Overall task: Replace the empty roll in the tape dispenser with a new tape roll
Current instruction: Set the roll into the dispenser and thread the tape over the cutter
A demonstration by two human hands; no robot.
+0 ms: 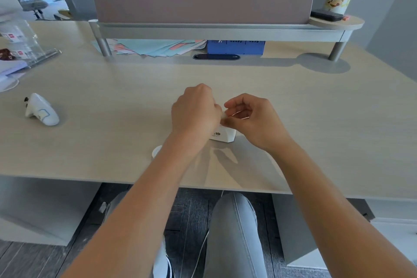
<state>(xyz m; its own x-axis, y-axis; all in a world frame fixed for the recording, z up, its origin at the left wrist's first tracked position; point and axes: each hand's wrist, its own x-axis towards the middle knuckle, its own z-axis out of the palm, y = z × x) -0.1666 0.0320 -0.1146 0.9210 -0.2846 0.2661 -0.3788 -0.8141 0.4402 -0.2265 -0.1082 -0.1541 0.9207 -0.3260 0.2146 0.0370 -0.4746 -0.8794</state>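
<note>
A white tape dispenser (pixel 224 135) with black lettering stands on the desk, mostly hidden under my hands. My right hand (pixel 252 119) curls around a clear, glinting tape roll (pixel 241 115) just above the dispenser. My left hand (pixel 195 113) is closed, and its fingertips meet the right hand's at a small white bit on the roll's left edge; what exactly they pinch is hidden. A small white round piece (pixel 156 151) lies on the desk beside my left forearm, partly covered by it.
A white handheld controller (pixel 41 110) lies at the left. Clear plastic stands and papers (pixel 20 52) sit at the far left. A raised shelf (pixel 221 31) with a partition crosses the back, with papers and a blue box (pixel 235 47) under it. The desk's front edge (pixel 135 181) is near my lap.
</note>
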